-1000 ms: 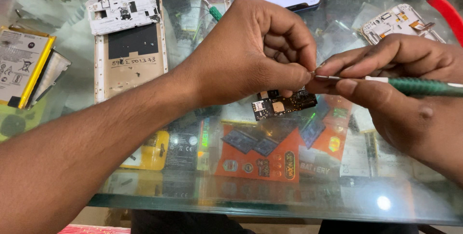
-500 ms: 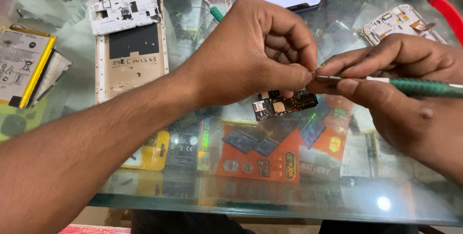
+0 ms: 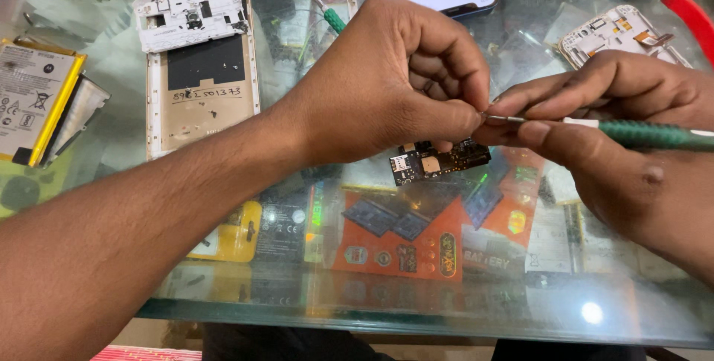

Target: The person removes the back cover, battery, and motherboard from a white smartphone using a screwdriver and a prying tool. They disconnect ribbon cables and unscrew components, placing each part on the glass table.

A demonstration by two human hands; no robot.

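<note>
Barely a twitch since a second ago: left hand (image 3: 394, 82) stays pinched on the metal tip of the green screwdriver (image 3: 647, 134), right hand (image 3: 625, 130) gripping its shaft (fingertips touching). Small circuit board (image 3: 440, 162) waits just beneath both hands, untouched.
</note>
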